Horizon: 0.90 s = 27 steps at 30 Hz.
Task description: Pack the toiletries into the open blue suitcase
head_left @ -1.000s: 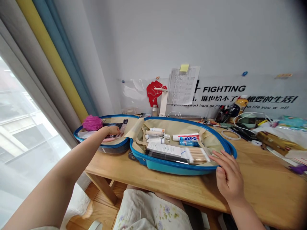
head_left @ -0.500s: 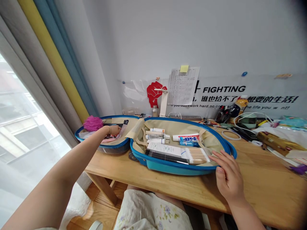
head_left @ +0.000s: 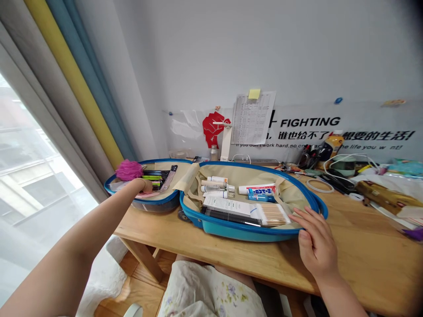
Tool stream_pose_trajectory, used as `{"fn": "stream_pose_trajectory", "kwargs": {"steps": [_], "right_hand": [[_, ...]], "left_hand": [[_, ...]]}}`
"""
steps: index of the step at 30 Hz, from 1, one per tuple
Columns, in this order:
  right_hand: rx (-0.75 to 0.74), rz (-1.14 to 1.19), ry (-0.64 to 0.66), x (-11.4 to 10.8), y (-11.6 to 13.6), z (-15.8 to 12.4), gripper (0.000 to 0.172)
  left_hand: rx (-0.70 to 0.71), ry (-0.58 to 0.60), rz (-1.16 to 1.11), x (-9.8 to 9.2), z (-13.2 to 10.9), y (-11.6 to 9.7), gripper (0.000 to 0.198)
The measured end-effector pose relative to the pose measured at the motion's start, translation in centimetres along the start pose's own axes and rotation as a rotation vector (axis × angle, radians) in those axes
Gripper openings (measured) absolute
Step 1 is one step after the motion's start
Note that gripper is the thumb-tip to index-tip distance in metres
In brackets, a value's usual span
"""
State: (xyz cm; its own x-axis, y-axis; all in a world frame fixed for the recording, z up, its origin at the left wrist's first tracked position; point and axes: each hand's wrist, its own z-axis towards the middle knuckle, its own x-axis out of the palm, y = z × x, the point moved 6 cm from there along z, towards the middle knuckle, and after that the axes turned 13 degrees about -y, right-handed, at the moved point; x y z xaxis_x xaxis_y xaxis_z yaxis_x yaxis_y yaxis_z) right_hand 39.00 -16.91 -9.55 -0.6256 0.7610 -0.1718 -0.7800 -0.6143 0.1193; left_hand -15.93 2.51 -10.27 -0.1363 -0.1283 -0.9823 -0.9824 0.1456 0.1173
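A blue suitcase (head_left: 251, 237) lies open on the desk. In its left half, my left hand (head_left: 145, 185) is down among packaged items, near a black-and-green package (head_left: 155, 176) and a pink bath puff (head_left: 129, 170); its fingers are too hidden to show any grip. My right hand (head_left: 317, 244) rests open on the right half's front rim, fingers spread. Near its fingertips lies a pack of cotton swabs (head_left: 272, 214). Behind are a toothpaste tube (head_left: 257, 189) and a blue bottle (head_left: 260, 197). A white box (head_left: 228, 206) and several small tubes and bottles (head_left: 216, 187) lie further left.
The wooden desk (head_left: 363, 259) extends right, with a roll of tape (head_left: 320, 186), a drink bottle (head_left: 332, 145), cables and a gold pouch (head_left: 383, 193). A white lamp (head_left: 226, 143) stands behind the suitcase. Curtains (head_left: 66, 79) hang on the left.
My left hand has drawn back toward me and to the left, uncovering the black-and-green package in the left half. The right hand stays on the rim.
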Motion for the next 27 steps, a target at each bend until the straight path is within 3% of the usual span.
{"fn": "stream_pose_trajectory", "kwargs": {"steps": [3,7,15,19,27], "right_hand": [[0.006,-0.009,0.003,0.1,0.0,0.0,0.029],[0.001,-0.001,-0.009,0.1,0.1,0.0,0.03],[-0.001,-0.008,-0.004,0.0,0.2,0.1,0.029],[0.017,-0.015,0.002,0.0,-0.1,0.0,0.029],[0.036,-0.007,0.002,0.1,-0.3,-0.1,0.029]], "left_hand": [[-0.072,0.131,0.062,0.4,-0.5,0.5,0.036],[-0.091,0.191,0.067,0.1,-1.4,0.3,0.034],[-0.054,0.1,-0.058,-0.9,-1.9,-1.9,0.031],[-0.053,0.058,-0.158,-1.6,-1.7,-2.4,0.041],[-0.025,0.164,-0.209,-1.1,-1.9,-3.3,0.043]]}}
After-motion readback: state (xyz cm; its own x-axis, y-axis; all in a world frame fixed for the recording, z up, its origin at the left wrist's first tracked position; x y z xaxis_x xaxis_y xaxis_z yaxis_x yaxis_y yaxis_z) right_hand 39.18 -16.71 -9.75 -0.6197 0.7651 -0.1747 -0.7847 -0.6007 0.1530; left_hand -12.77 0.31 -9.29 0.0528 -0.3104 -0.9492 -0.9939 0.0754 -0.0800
